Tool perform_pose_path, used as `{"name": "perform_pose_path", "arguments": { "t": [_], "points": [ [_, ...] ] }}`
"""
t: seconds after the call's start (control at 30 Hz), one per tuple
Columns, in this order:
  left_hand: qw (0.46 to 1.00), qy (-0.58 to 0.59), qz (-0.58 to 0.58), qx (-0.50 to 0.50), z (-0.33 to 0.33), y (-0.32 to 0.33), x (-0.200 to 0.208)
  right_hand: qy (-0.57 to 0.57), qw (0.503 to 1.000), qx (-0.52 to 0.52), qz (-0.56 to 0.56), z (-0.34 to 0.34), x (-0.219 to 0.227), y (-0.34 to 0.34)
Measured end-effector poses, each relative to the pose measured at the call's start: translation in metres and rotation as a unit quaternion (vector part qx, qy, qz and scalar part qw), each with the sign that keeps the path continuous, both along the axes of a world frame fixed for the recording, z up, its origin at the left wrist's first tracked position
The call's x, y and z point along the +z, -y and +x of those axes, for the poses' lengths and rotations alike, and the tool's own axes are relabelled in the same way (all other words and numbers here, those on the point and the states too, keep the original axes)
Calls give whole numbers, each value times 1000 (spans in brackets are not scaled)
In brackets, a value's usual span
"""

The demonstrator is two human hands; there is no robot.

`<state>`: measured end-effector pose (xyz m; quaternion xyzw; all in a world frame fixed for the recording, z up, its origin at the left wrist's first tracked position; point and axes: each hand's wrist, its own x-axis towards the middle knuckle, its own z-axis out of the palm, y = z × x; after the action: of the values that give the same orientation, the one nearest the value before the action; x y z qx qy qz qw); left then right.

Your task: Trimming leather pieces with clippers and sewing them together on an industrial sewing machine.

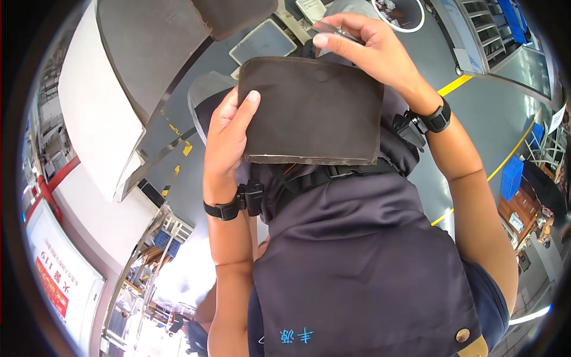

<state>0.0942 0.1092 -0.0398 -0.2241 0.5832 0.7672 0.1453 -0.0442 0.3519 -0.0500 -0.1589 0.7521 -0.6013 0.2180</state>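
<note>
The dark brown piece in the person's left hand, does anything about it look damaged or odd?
Yes, slightly: the near edge of the dark brown piece, gripped by the left hand, looks rough, with a pale line along its left part, while the far edge looks smoother. Damage or just unfinished, I cannot tell.

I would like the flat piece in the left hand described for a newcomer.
Start from the dark apron in the lower middle. Above it, the left hand holds the flat, dark brown piece by its side, thumb on top. Unlike the brown surface at the picture's upper edge, it is hand-held, with a rounded upper left corner and a pale line along part of its lower edge.
</note>
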Motion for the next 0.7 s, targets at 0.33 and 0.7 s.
{"name": "perform_pose_path", "arguments": {
  "t": [0.33,0.7],
  "points": [
    [999,10,41,8,-5,-11,3,-23,982,128,140,-1,5,-9],
    [1000,2,4,-22,-12,-11,0,-278,957,51,69,42,-2,24]
  ]
}}
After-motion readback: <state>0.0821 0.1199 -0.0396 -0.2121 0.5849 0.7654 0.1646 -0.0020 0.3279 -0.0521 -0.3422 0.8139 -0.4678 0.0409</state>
